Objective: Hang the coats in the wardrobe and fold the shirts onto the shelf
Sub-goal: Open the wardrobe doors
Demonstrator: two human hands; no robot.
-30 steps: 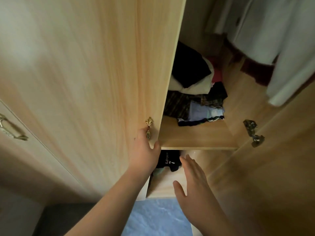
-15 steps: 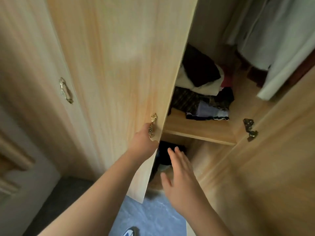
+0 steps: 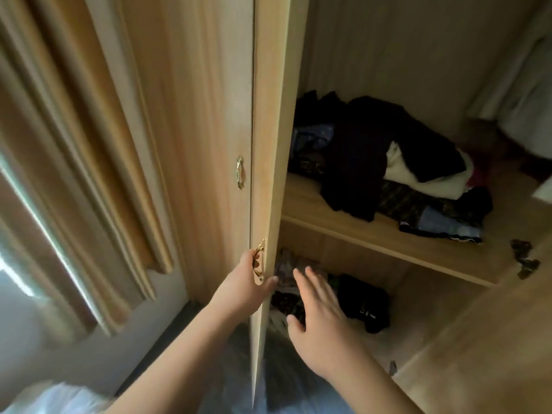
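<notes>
The light-wood wardrobe door (image 3: 268,121) stands edge-on to me, swung wide. My left hand (image 3: 243,286) is closed around its small brass handle (image 3: 259,258), thumb on the door's edge. My right hand (image 3: 321,321) hovers open, fingers spread, in front of the lower compartment and holds nothing. On the wooden shelf (image 3: 343,234) lies a loose heap of clothes (image 3: 382,162): dark garments, a cream one, a plaid one, a pale blue one. Below the shelf lie more clothes (image 3: 363,301), dark and patterned. White garments (image 3: 525,94) hang at the upper right.
A second closed door with a brass handle (image 3: 239,172) is left of the open one. Beige curtains (image 3: 74,162) hang at a bright window on the left. The right door (image 3: 493,339) stands open with a metal hinge (image 3: 524,258). Blue-grey floor (image 3: 227,383) shows below.
The left door has swung much further open, from facing me to edge-on. My left hand stayed on its handle. More of the shelf and lower compartment shows, and the curtains have come into view.
</notes>
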